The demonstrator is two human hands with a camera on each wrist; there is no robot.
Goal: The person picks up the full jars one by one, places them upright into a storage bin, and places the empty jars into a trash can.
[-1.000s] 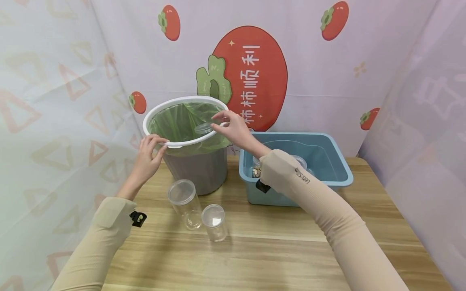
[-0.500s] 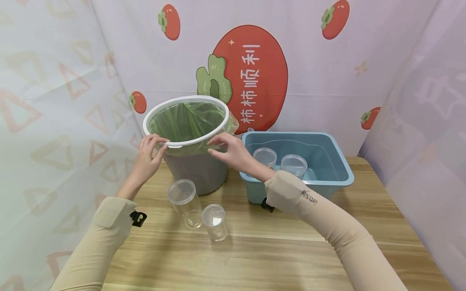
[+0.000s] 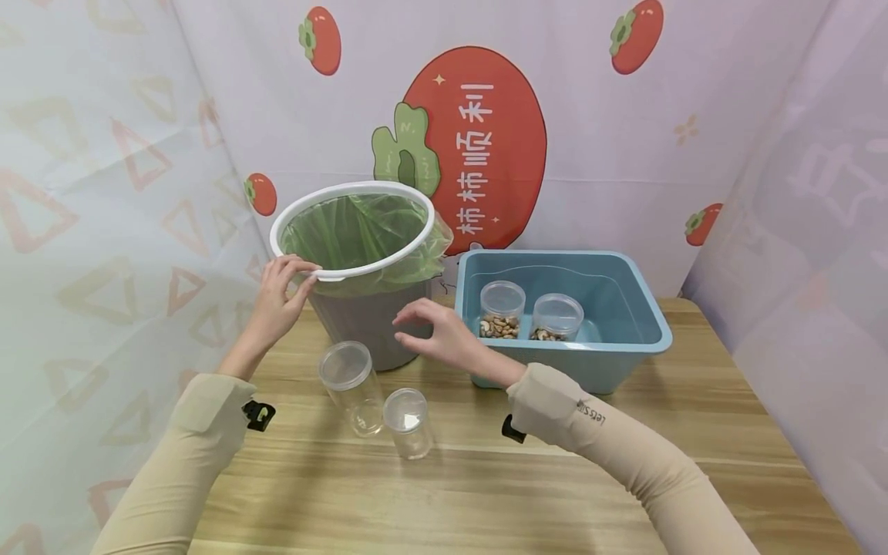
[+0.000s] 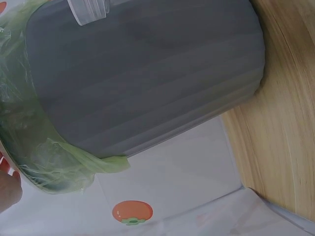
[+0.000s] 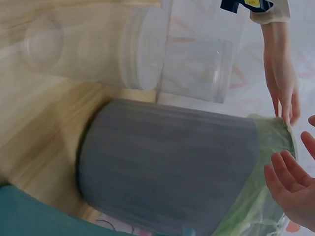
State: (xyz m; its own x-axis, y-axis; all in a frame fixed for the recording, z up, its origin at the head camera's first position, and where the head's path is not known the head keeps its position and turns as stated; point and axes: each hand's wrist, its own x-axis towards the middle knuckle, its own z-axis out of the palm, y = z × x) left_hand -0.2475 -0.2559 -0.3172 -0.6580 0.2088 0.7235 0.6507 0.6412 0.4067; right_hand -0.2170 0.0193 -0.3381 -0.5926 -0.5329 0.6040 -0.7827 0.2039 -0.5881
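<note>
My left hand [image 3: 277,299] holds the front-left of the white rim on the grey trash can [image 3: 361,320], fingertips over the edge and thumb below. A translucent green bag [image 3: 416,266] lines the can and folds over its outside. My right hand [image 3: 442,337] is held in front of the can with thumb and fingers apart, nothing between them. Just below it, a tall clear jar [image 3: 354,389] and a short clear jar [image 3: 408,424] stand lidded on the table. In the right wrist view the fingers [image 5: 290,172] overlap the bag's edge.
A blue tub [image 3: 624,374] stands right of the can. Two lidded jars with nuts, one at the left [image 3: 502,312] and one nearer the middle [image 3: 557,317], sit inside it. A printed cloth backdrop [image 3: 590,116] rises behind the wooden table [image 3: 486,493].
The right hand let go of a clear round lid-like piece inside the can, then drew back over the rim, down and toward me. The left hand stayed on the rim.
</note>
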